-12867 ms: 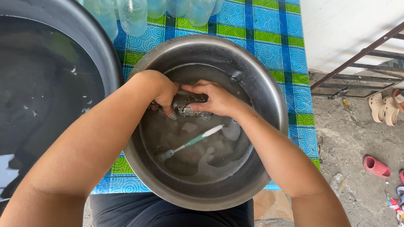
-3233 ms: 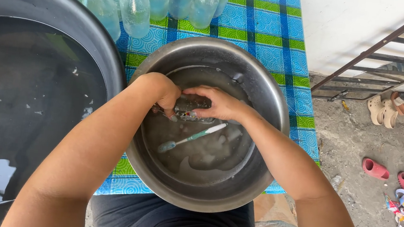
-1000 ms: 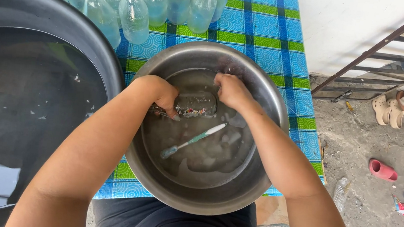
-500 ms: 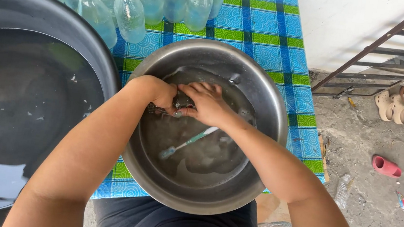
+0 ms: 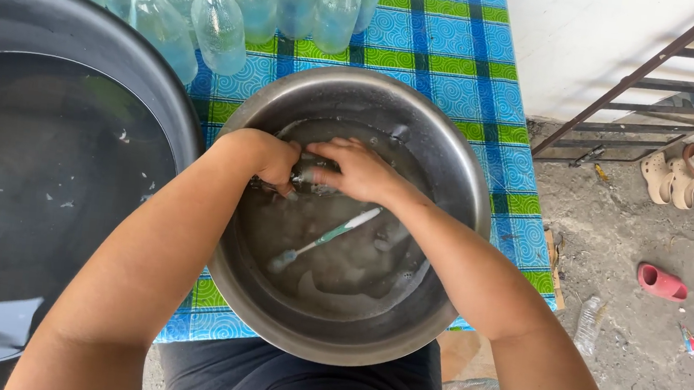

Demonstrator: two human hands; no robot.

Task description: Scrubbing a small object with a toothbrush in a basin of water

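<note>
Both our left hand (image 5: 269, 161) and right hand (image 5: 358, 170) grip a small dark object (image 5: 311, 172) underwater in the steel basin (image 5: 452, 172); washing seems midway, the toothbrush (image 5: 327, 238) lying untouched below

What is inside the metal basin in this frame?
The metal basin holds cloudy water, a toothbrush lying loose, and the left hand and right hand gripping a small dark object, mostly covered by fingers.

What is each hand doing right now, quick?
Left hand: fingers closed on a small dark object in the metal basin.
Right hand: fingers pressed over the same object.
</note>
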